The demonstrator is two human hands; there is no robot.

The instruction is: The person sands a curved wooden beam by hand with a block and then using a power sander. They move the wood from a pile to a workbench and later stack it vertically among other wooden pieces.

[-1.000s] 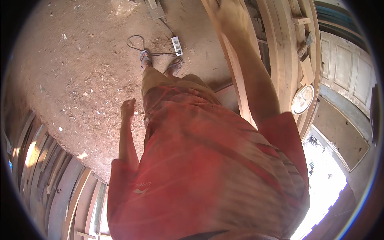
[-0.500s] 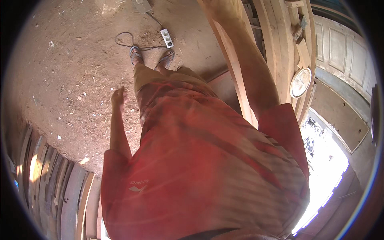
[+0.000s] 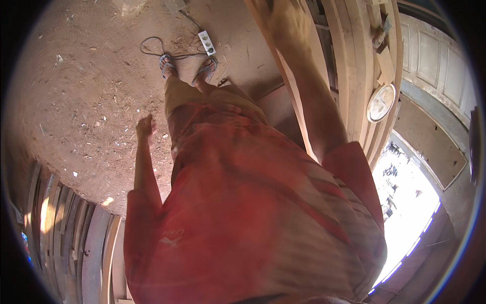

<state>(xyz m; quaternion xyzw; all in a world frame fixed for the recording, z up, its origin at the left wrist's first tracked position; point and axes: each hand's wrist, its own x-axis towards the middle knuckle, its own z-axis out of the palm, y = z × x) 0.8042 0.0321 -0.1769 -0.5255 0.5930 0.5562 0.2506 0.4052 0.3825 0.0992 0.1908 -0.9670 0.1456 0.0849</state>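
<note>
My left hand (image 3: 145, 127) hangs beside my left hip, over the dirt floor. Its fingers are loosely bent, and nothing shows in them. My right arm reaches out to the upper edge of the picture. At its end, my right hand (image 3: 287, 24) is smeared by motion and partly cut off, over the long wooden board (image 3: 292, 93) on my right. I cannot tell whether it touches or grips that board.
A white power strip (image 3: 206, 42) with a dark cable (image 3: 152, 52) lies just beyond my sandalled feet. Stacked timber (image 3: 349, 76) on the right carries a round pale lid-like disc (image 3: 381, 103). Planks (image 3: 93, 248) line the lower left; a panelled door (image 3: 430, 61) stands far right.
My right hand has come a little nearer, so more of it shows below the upper edge. My left hand has shifted slightly leftward and nearer, and the whole view has moved a little.
</note>
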